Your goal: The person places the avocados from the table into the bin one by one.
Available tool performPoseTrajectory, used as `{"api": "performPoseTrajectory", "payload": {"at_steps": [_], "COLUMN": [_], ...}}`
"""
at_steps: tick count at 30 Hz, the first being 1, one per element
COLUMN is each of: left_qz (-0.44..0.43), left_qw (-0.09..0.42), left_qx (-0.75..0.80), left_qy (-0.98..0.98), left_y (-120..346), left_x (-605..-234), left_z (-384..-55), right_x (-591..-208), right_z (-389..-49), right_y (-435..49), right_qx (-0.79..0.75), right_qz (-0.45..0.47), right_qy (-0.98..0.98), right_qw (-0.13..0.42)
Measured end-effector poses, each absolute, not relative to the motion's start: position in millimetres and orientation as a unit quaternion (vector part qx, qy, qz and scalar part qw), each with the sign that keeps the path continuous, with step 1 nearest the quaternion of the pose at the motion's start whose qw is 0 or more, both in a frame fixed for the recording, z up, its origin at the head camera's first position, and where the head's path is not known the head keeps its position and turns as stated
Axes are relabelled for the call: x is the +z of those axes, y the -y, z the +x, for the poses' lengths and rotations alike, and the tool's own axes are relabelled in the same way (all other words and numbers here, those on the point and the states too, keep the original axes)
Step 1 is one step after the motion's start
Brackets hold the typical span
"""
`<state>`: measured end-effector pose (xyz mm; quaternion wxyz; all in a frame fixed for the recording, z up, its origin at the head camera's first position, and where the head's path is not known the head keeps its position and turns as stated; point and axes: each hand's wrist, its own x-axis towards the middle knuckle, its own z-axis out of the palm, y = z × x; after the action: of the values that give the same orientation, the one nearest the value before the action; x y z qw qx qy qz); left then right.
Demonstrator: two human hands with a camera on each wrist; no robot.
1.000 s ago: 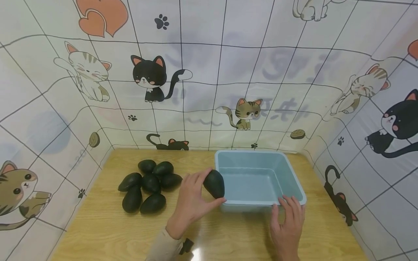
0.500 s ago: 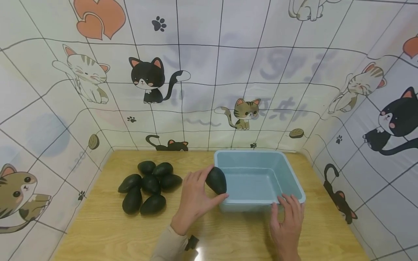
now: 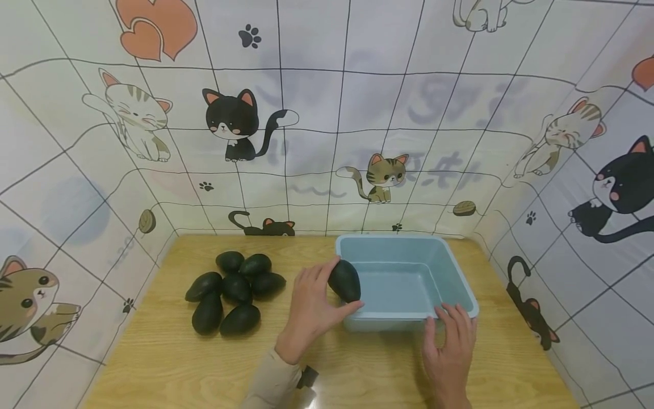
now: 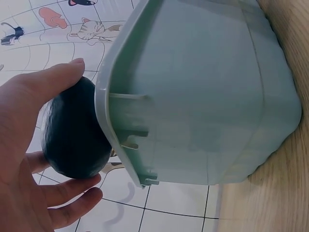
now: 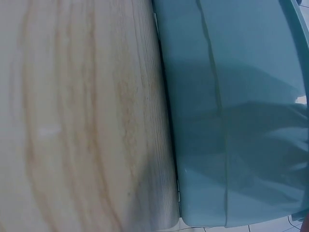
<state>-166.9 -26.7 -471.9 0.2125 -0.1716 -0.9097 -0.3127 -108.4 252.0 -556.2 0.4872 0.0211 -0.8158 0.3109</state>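
Observation:
My left hand (image 3: 313, 309) holds a dark green avocado (image 3: 344, 282) between thumb and fingers, over the left rim of a light blue plastic bin (image 3: 393, 316). In the left wrist view the avocado (image 4: 77, 130) sits close beside the bin's rim (image 4: 102, 96); whether they touch I cannot tell. At the bin's front right, my right hand (image 3: 451, 352) rests its fingertips on the rim, thumb against the front side. The right wrist view is filled by the bin's outer wall (image 5: 207, 121) and shows almost nothing of that hand.
Several more avocados (image 3: 236, 288) lie grouped on the left of the wooden table (image 3: 204, 369). Behind and at both sides rises a white cat-patterned sheet (image 3: 317, 113). A small black object (image 3: 307, 377) is by the left sleeve.
The left hand has moved right with the avocado, from beside the bin's left edge to over its rim. My right hand and the bin have stayed in place.

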Motion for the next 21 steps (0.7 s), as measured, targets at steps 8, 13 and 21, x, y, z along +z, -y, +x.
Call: {"api": "performPoseTrajectory", "payload": {"at_steps": [8,13,21], "left_qz": [-0.180,-0.180,-0.179], "left_qw": [0.218,0.213,0.196], "left_qx": [-0.308,-0.304,-0.321], "left_qy": [0.908,0.911,0.909], "left_y": [24.3,21.1,18.3], "left_x": [-473.9,-474.5,-474.1], "left_z": [-166.7,-166.6,-166.4], "right_x": [-557.2,-555.4,-554.8], "right_z": [-110.2,-110.3,-110.4], "right_y": [-252.8,-252.8,-251.0], "right_qx": [0.313,0.312,0.312], "right_qz": [0.027,0.032,0.037], "right_qy": [0.814,0.812,0.809], "right_qw": [0.488,0.492,0.497]}}
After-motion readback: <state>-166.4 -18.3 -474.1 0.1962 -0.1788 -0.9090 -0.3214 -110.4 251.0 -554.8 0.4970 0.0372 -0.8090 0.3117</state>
